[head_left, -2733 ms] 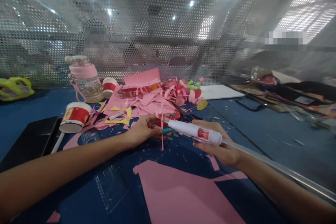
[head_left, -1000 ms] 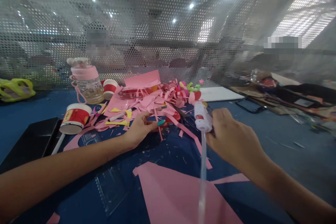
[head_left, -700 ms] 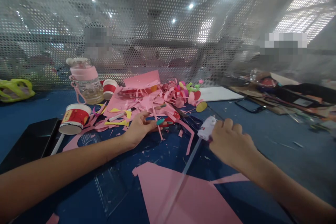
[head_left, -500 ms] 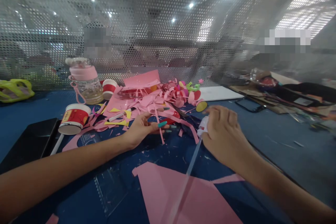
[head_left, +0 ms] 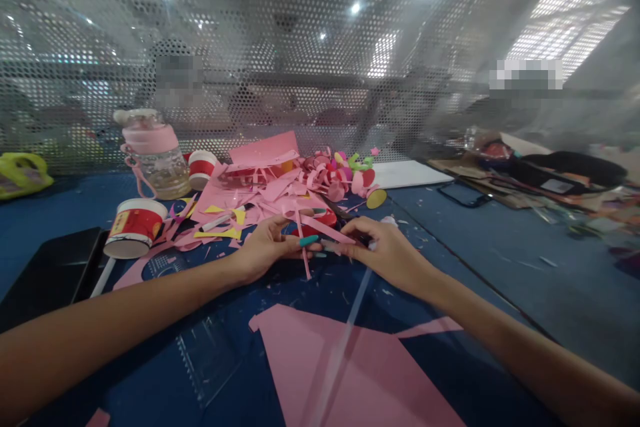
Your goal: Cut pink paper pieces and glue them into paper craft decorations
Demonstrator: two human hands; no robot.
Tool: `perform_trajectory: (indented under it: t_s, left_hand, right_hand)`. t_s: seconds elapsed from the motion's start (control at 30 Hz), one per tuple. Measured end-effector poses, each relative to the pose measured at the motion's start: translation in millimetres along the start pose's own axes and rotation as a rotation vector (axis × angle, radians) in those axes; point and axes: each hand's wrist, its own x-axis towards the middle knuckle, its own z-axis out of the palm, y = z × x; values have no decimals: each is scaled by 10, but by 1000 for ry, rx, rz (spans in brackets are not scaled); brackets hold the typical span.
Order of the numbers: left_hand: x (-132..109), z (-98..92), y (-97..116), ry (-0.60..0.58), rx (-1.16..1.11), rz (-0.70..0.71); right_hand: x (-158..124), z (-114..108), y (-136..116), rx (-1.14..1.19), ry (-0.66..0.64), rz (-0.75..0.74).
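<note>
Mid-table, my left hand [head_left: 273,247] is closed, pinching crossed pink paper strips [head_left: 303,260] between thumb and fingers. One strip hangs down; another curves off to the right. My right hand [head_left: 387,250] faces it, thumb and fingertips closed on the right end of that curved pink paper strip [head_left: 335,232]. A small white object [head_left: 389,221] shows partly behind the right hand. From under that hand, a long translucent strip [head_left: 357,300] runs down over a large pink paper sheet [head_left: 310,360] at the front.
Behind my hands lies a heap of pink paper scraps [head_left: 265,193]. Left of it are a red-and-white paper cup [head_left: 135,227], a water bottle [head_left: 160,160] and a black flat object [head_left: 50,267]. A white sheet [head_left: 410,174] lies behind. A perforated screen [head_left: 300,80] stands along the back.
My right hand has let go of the small white object and moved left to the curved pink strip, taking its end. My left hand keeps its pinch. The view has shifted slightly.
</note>
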Motion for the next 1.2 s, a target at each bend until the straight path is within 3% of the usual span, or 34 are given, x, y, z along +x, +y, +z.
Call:
perform_trajectory:
  t_s: [0.13,0.27,0.5,0.73,1.03,1.2]
  left_hand:
    - [12,4,11,46,21,6]
    - [23,2,5,75,53,14]
    - [30,1,2,103,69,43]
    - [27,-22,-18,88,93,30]
    - [28,-20,-5,64,117,46]
    - [39,-11,-11,119,124,32]
  right_hand:
    - [7,-64,-112,55,31,-31]
    - [24,-71,-207,-96,159,-118]
    - [97,25,-307,-249,222,-194]
    - [124,63,-334,-236,387,-173]
    - [98,82,-346,-238,363,-138]
    - [89,108,-357,-224,346,-110]
